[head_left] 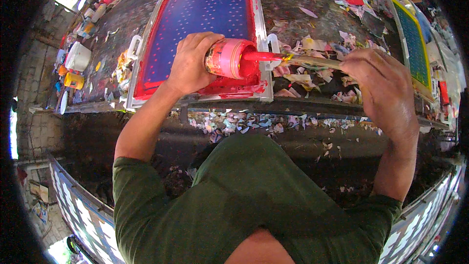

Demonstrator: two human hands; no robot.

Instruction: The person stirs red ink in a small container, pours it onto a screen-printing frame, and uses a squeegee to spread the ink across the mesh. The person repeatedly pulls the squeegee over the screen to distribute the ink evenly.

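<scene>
My left hand [193, 61] is wrapped round a pink, ink-smeared jar [225, 58], tipped on its side with its mouth to the right. Between the fingers of my right hand [378, 80] is the handle of a long flat stirring stick [312, 60]; its red-coated end reaches to the jar's mouth. Below them lies a screen printing frame [205, 14] with a dotted blue mesh and red borders. Red ink [234, 89] is pooled along the frame's near edge, under the jar. White handles [135, 47] stick out at the frame's sides.
Paper scraps [312, 44] litter the table right of the frame and the ground below its near edge. Tubs and jars, among them a white tub [78, 57] and a yellow one [73, 81], line the left side. Another screen with a yellow border [413, 44] stands at the far right.
</scene>
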